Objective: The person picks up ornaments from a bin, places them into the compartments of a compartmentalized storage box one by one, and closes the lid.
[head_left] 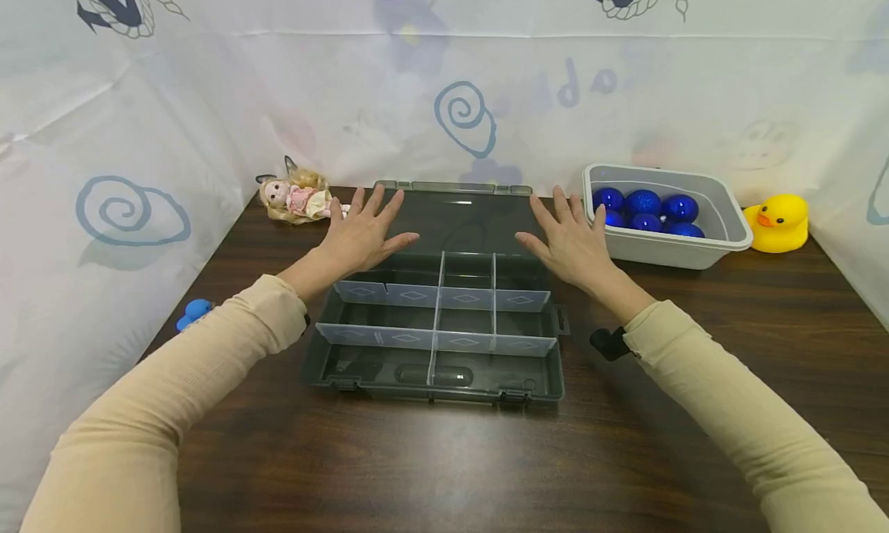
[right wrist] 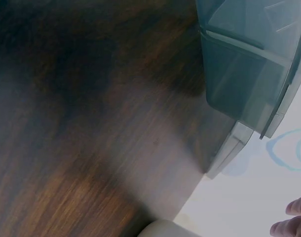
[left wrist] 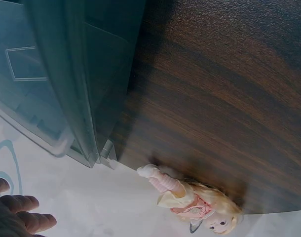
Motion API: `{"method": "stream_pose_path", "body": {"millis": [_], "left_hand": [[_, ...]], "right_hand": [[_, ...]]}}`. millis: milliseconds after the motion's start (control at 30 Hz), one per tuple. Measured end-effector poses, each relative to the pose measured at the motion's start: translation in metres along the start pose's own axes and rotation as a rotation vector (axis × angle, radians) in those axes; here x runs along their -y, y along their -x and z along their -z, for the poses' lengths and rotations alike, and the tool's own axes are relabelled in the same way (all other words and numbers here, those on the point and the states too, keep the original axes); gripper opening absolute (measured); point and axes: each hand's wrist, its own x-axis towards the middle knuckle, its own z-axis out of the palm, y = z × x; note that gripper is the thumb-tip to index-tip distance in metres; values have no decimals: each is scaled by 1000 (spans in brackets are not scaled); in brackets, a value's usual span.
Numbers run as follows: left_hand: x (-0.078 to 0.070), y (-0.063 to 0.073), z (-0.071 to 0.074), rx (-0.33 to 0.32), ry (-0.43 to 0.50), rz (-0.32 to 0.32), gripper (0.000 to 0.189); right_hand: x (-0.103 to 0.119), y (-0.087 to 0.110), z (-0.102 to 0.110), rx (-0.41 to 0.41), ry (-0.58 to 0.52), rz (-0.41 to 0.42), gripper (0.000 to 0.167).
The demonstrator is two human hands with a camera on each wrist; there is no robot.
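Observation:
A dark translucent divider box (head_left: 458, 319) lies on the table with its lid (head_left: 454, 217) folded back toward the wall. Clear dividers (head_left: 417, 337) split its inside into several compartments. Over the lid's left edge my left hand (head_left: 363, 232) is spread, fingers straight. My right hand (head_left: 572, 240) is spread likewise by the lid's right edge, near the grey bin. Whether either hand touches the lid cannot be told. Both hands hold nothing. The left wrist view catches fingertips (left wrist: 27, 212) at its lower left; the right wrist view has fingertips (right wrist: 293, 217) at its lower right.
Behind my left hand lies a small blond doll (head_left: 299, 197). Several shiny blue balls (head_left: 643, 202) sit in the grey bin (head_left: 667, 249) at the back right, beside a yellow rubber duck (head_left: 779, 223). A blue object (head_left: 197, 311) peeks past my left sleeve on the table (head_left: 430, 463).

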Motion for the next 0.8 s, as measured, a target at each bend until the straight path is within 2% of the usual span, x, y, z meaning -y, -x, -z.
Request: {"method": "stream_pose_path", "body": {"millis": [167, 267, 433, 533, 633, 800], "left_hand": [[2, 2, 2, 17, 21, 15, 78], [8, 5, 4, 32, 83, 25, 78], [36, 19, 7, 63, 339, -7, 79], [57, 33, 6, 92, 489, 2, 80], [73, 45, 1, 128, 609, 26, 81], [90, 59, -13, 209, 832, 13, 80]], "right_hand": [[-2, 0, 2, -3, -28, -2, 68], [-9, 0, 7, -36, -84, -3, 64], [-38, -4, 20, -236, -235, 17, 47], [-61, -7, 27, -315, -327, 0, 39], [-83, -9, 31, -305, -397, -54, 38], [-109, -18, 30, -223, -481, -143, 41]]}}
